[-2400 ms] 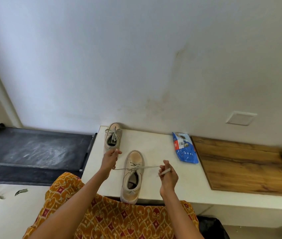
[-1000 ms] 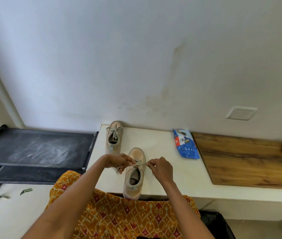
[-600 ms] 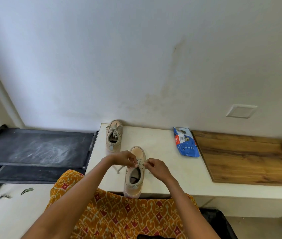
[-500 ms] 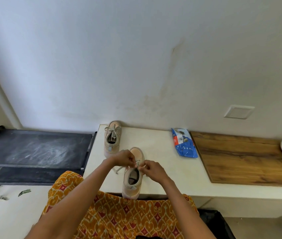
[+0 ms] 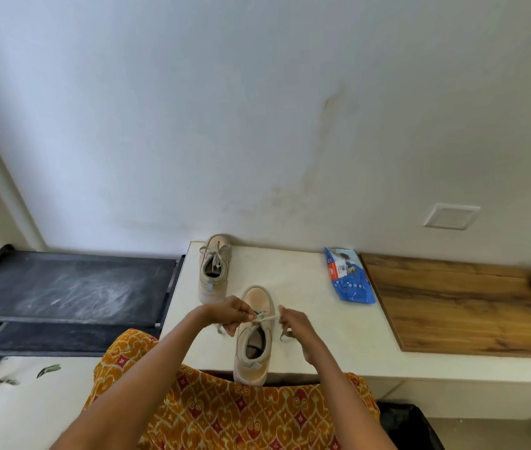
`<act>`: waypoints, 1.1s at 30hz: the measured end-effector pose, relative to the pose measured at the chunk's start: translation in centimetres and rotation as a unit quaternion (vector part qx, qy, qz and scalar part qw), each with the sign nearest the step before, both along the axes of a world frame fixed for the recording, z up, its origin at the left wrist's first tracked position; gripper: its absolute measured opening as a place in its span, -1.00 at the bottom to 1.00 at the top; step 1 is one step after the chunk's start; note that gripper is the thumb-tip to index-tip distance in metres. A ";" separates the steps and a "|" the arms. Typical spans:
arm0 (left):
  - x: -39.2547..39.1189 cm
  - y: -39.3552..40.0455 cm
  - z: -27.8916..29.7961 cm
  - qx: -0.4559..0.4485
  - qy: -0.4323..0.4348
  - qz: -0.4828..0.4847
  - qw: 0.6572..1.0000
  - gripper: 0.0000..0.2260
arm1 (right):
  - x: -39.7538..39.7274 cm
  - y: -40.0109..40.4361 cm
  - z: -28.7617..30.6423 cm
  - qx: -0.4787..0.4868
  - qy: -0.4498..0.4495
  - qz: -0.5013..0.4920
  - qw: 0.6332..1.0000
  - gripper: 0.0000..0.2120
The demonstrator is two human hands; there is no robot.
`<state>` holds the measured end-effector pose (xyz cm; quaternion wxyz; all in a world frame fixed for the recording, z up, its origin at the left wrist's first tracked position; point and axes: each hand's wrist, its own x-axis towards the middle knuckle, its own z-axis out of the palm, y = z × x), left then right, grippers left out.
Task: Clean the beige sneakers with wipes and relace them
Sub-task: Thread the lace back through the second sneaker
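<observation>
I am tying the grey lace (image 5: 263, 317) of the near beige canvas sneaker (image 5: 253, 336), which stands at the front edge of the white stone counter (image 5: 309, 319), its heel overhanging toward me. Just left of that sneaker, my left hand (image 5: 225, 315) is pinched closed on one strand, wrist bent inward. Just right of it, my right hand (image 5: 293, 323) pinches the other end, fingers curled. Next I judge I must pull both ways evenly to seat the knot. Beyond it to the left, the second beige sneaker (image 5: 213, 269) looks already laced.

Both hands (image 5: 225, 315) on lace (image 5: 265, 318) — near sneaker (image 5: 254, 336)
</observation>
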<state>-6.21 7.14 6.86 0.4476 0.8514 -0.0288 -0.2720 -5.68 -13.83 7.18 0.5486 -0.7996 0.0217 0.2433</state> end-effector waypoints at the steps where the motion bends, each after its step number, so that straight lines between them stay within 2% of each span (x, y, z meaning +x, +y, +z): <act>1: 0.0 0.0 -0.1 0.013 -0.010 -0.004 1.000 -0.87 | 0.1 -0.6 0.0 0.057 0.016 -0.051 0.997 -0.73; 3: 0.2 -0.3 -0.2 0.032 -0.034 -0.024 0.999 -0.86 | 0.5 -1.7 0.0 0.192 0.033 -0.146 0.970 -0.76; 6: 0.4 -0.8 -0.2 0.077 -0.086 -0.048 0.992 -0.85 | 1.1 -2.9 0.7 0.346 0.030 -0.279 0.895 -0.83; 8: 0.5 -1.1 -0.2 0.108 -0.111 -0.043 0.987 -0.78 | 1.4 -2.8 1.3 0.401 0.010 -0.311 0.862 -0.79; 9: 0.5 -1.2 -0.3 0.118 -0.121 -0.036 0.985 -0.77 | 1.4 -2.5 1.6 0.400 -0.002 -0.298 0.867 -0.74; 11: 0.7 -1.4 -0.6 0.123 -0.139 -0.022 0.982 -0.79 | 1.2 -1.4 2.1 0.304 -0.038 -0.211 0.928 -0.68; 13: 0.6 -1.7 -0.8 0.122 -0.146 -0.009 0.982 -0.80 | 0.8 -0.3 2.4 0.125 -0.107 -0.043 0.985 -0.76; 14: 0.5 -1.7 -0.9 0.115 -0.142 0.001 0.983 -0.81 | 0.6 0.2 2.2 0.034 -0.143 0.053 0.988 -0.80; 16: 0.3 -1.7 -1.2 0.092 -0.123 0.023 0.988 -0.84 | 0.5 1.1 1.3 -0.107 -0.208 0.227 0.945 -0.83; 17: 0.2 -1.7 -1.3 0.081 -0.113 0.036 0.990 -0.86 | 0.3 1.4 0.9 -0.150 -0.225 0.279 0.921 -0.82; 19: 0.0 -1.7 -1.3 0.062 -0.097 0.058 0.992 -0.87 | 0.0 1.9 0.2 -0.186 -0.250 0.283 0.907 -0.80; 25: -0.3 -1.4 -0.6 0.009 -0.052 0.075 0.996 -0.90 | -0.7 2.7 -0.4 -0.191 -0.299 0.200 0.913 -0.84; 28: -0.4 -1.4 -0.5 -0.008 -0.023 0.089 0.996 -0.89 | -0.3 2.1 -0.7 -0.177 -0.280 0.154 0.931 -0.90; 33: -0.2 -1.6 -0.5 -0.013 -0.003 0.110 0.994 -0.91 | 0.0 1.5 -1.2 -0.209 -0.281 0.181 0.919 -0.89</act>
